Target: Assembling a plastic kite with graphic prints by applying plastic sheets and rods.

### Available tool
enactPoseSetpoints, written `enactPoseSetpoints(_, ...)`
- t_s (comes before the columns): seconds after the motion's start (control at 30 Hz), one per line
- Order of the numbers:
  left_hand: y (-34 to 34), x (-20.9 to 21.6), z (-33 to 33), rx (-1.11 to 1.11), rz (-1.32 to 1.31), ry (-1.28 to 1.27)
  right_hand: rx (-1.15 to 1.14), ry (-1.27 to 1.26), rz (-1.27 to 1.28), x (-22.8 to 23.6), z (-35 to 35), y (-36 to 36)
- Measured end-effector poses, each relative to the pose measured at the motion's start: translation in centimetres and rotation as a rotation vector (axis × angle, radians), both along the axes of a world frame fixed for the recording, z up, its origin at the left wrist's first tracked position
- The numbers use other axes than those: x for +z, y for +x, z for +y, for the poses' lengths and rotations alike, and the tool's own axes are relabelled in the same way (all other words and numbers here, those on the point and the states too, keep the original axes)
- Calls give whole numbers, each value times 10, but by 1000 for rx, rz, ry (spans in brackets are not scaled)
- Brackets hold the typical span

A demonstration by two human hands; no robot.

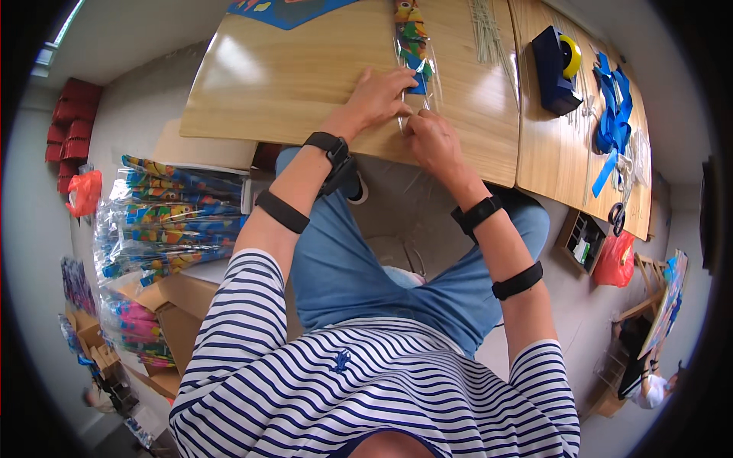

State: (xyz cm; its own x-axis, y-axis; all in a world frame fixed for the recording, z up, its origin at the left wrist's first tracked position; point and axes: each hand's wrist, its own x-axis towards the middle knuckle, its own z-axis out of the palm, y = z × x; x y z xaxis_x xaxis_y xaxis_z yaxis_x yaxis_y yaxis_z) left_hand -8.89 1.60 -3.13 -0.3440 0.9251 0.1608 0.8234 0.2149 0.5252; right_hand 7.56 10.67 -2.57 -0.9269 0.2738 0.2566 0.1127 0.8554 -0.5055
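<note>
A long, narrow clear plastic bag [430,67] lies on the wooden table in front of me, its lower end at the table's near edge. Inside it is a folded printed piece [413,32] in blue, green, orange and yellow. My left hand [377,99] rests across the lower part of the bag, its fingers closed on the plastic. Beside it, my right hand [435,140] is closed in a pinch at the bag's lower end. The two hands nearly touch, and their fingertips partly hide the plastic between them.
Thin pale sticks [489,30] lie at the far right. A blue tape dispenser [551,72], blue ribbons [612,114] and scissors [617,217] are on the adjoining table. Several bagged colourful pieces [179,217] are stacked at left, above an open cardboard box [187,298]. People are visible in the background.
</note>
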Motion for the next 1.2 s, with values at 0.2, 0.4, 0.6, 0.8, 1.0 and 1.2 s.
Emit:
enactPoseSetpoints(0.2, -1, 1, 1, -3, 20, -21, 107, 179, -76, -1, -1, -3)
enactPoseSetpoints(0.4, -2, -3, 1, 26, -29, 9, 267, 115, -30, 3, -44, 72)
enactPoseSetpoints(0.6, -3, -3, 3, 10, 19, 33, 199, -45, -406, -34, -49, 150)
enactPoseSetpoints(0.8, 12, 14, -2, -125, 163, 116, -186, 144, -538, -48, -9, 148)
enactPoseSetpoints(1.0, 49, 12, -33, -156, 49, 86, -201, -341, -430, -36, 0, 147)
enactPoseSetpoints(1.2, 77, 19, -74, -127, -6, -3, -375, -727, -649, 0, 6, 134)
